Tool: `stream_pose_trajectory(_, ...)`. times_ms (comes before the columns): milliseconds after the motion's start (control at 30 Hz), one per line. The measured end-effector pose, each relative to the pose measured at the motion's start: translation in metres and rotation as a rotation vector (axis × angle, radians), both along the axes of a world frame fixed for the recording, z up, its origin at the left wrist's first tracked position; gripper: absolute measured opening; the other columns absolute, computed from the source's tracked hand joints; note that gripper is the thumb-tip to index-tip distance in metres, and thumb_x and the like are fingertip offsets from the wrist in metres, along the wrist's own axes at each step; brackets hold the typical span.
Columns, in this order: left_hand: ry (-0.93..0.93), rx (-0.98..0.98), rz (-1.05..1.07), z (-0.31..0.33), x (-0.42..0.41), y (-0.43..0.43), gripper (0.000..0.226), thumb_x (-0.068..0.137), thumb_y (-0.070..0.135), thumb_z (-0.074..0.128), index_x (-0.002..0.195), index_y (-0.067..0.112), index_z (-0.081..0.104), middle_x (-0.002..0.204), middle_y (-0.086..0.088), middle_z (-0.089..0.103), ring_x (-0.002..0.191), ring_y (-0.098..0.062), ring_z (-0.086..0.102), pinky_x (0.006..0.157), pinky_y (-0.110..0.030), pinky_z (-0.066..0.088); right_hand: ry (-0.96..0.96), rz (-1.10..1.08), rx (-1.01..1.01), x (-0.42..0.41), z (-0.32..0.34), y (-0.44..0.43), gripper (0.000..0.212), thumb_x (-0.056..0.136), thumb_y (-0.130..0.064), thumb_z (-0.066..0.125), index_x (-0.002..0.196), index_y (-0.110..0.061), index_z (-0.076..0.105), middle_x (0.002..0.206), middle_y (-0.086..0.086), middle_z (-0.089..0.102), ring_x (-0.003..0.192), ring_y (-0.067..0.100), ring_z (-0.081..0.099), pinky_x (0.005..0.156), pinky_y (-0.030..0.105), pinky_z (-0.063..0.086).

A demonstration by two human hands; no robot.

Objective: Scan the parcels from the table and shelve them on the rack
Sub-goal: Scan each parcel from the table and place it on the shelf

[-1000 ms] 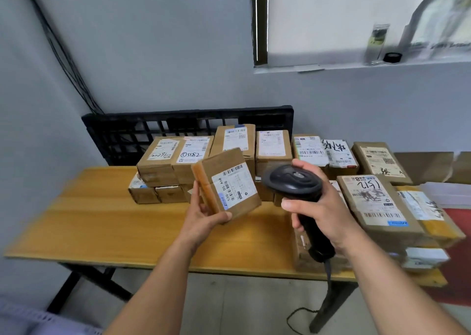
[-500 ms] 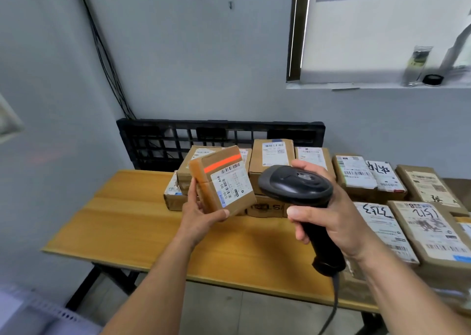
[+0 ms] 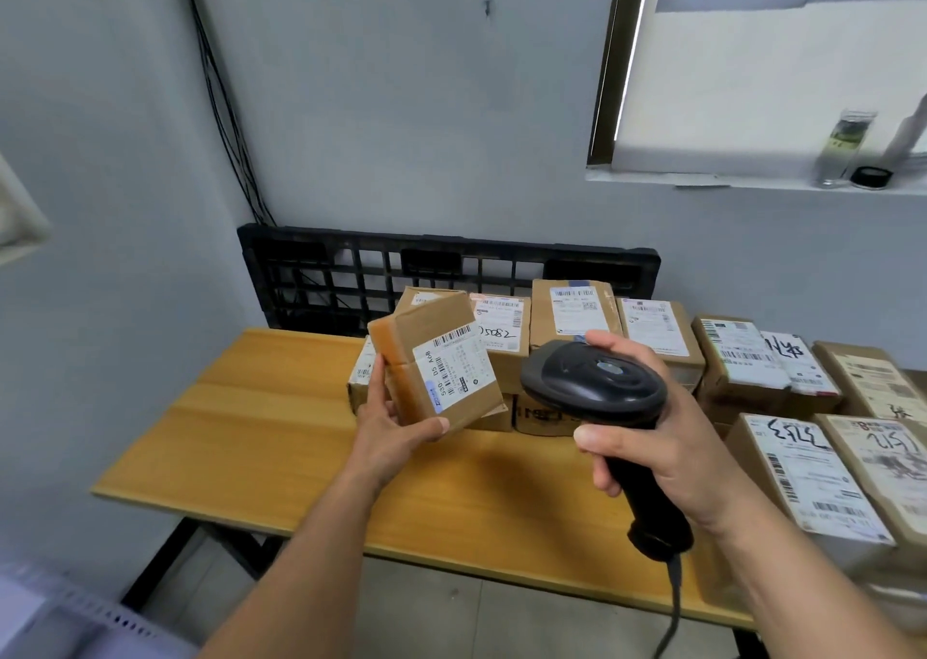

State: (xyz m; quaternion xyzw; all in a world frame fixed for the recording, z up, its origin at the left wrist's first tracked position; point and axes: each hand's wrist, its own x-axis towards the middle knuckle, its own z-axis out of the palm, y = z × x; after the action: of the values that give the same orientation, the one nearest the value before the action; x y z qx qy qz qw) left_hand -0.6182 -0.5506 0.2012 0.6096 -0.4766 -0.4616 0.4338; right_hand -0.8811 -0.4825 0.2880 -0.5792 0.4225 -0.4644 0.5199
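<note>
My left hand (image 3: 389, 425) grips a small brown cardboard parcel (image 3: 435, 362) from below, tilted, its white barcode label facing me. My right hand (image 3: 652, 432) holds a black handheld barcode scanner (image 3: 597, 390) by its handle, the head pointing left toward the parcel and a short gap away from it. A cable hangs down from the handle. Several more labelled cardboard parcels (image 3: 572, 317) stand on the wooden table (image 3: 261, 437) behind and to the right of both hands.
A black plastic pallet (image 3: 351, 277) leans against the grey wall behind the table. Black cables run down the wall corner. A window sill at upper right carries a clear bottle (image 3: 842, 149). A white perforated rack edge (image 3: 75, 613) shows at bottom left.
The view has swung left and up. The red scan line seen on the parcel half a second ago is gone. Both hands keep their hold on parcel and scanner.
</note>
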Motion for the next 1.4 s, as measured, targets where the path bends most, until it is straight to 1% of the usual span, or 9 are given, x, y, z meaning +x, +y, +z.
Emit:
stream_pose_trajectory(200,-0.004,0.018,0.005,-0.010,0.028,0.013,0.122,0.067,0.009,0.086,0.152,0.045,0.005,0.137,-0.007,0.049,0.125,-0.025,0.051,0.104,-0.051,0.045,0.004,0.017,0.014,0.025,-0.011,0.003,0.082,0.065,-0.006,0.078,0.135,-0.035,0.049,0.083,0.011,0.071,0.050,0.037,0.058,0.048,0.039,0.051)
stream_pose_trajectory(400,0.030,0.039,0.140,-0.017,0.056,0.051,0.136,0.043,0.035,0.089,0.150,0.049,0.006,0.143,-0.008,0.048,0.128,-0.025,0.051,0.103,-0.053,0.046,-0.007,0.130,0.042,0.042,-0.014,0.011,0.083,0.066,-0.002,0.080,0.136,-0.032,0.047,0.075,0.013,0.070,0.051,0.039,0.055,0.049,0.042,0.048)
stream_pose_trajectory(567,0.010,0.004,0.277,0.001,0.062,0.104,0.123,0.068,0.006,0.085,0.154,0.038,0.004,0.141,-0.011,0.048,0.128,-0.027,0.050,0.107,-0.047,0.043,-0.037,0.268,0.033,0.049,-0.017,0.020,0.081,0.063,-0.004,0.078,0.133,-0.033,0.050,0.080,0.013,0.070,0.052,0.040,0.055,0.049,0.043,0.049)
stream_pose_trajectory(633,-0.011,-0.005,0.330,0.005,0.063,0.127,0.126,0.064,0.013,0.088,0.154,0.038,0.003,0.142,-0.010,0.048,0.128,-0.025,0.051,0.107,-0.045,0.043,-0.066,0.312,0.030,0.051,-0.017,0.027,0.081,0.062,-0.006,0.079,0.131,-0.036,0.052,0.087,0.014,0.071,0.053,0.040,0.056,0.049,0.043,0.049)
stream_pose_trajectory(700,-0.036,-0.007,0.379,0.010,0.063,0.150,0.129,0.058,0.023,0.088,0.153,0.042,0.003,0.140,-0.009,0.050,0.125,-0.024,0.053,0.103,-0.041,0.047,-0.089,0.336,0.018,0.056,-0.016,0.034,0.083,0.059,-0.009,0.081,0.131,-0.040,0.052,0.099,0.012,0.070,0.053,0.039,0.058,0.048,0.043,0.051)
stream_pose_trajectory(800,-0.063,-0.035,0.489,0.014,0.064,0.186,0.113,0.074,0.008,0.082,0.155,0.036,0.008,0.128,-0.004,0.053,0.114,-0.017,0.056,0.087,-0.021,0.049,-0.097,0.395,-0.024,0.066,-0.017,0.044,0.086,0.058,-0.013,0.082,0.132,-0.041,0.049,0.112,0.012,0.065,0.053,0.037,0.060,0.047,0.037,0.053)
stream_pose_trajectory(967,-0.115,-0.079,0.685,0.018,0.067,0.255,0.099,0.079,0.006,0.078,0.154,0.033,0.019,0.123,-0.005,0.058,0.100,-0.004,0.059,0.069,-0.007,0.048,-0.120,0.515,-0.070,0.096,-0.026,0.068,0.089,0.064,-0.003,0.081,0.139,-0.034,0.044,0.100,0.010,0.068,0.051,0.031,0.059,0.046,0.041,0.052)
stream_pose_trajectory(1233,-0.129,-0.116,0.902,0.023,0.088,0.348,0.086,0.082,0.006,0.075,0.150,0.030,0.027,0.105,0.002,0.061,0.097,-0.004,0.059,0.062,-0.004,0.046,-0.104,0.731,-0.113,0.161,-0.029,0.121,0.089,0.063,-0.010,0.082,0.136,-0.043,0.044,0.105,0.011,0.066,0.051,0.028,0.060,0.046,0.037,0.051)
stream_pose_trajectory(1400,-0.150,-0.135,0.966,0.027,0.123,0.410,0.088,0.081,0.012,0.077,0.150,0.034,0.026,0.109,0.000,0.062,0.099,-0.007,0.060,0.066,-0.009,0.048,-0.094,0.807,-0.178,0.212,-0.023,0.167,0.089,0.069,0.004,0.081,0.136,-0.040,0.044,0.106,0.011,0.066,0.049,0.025,0.059,0.044,0.036,0.050)
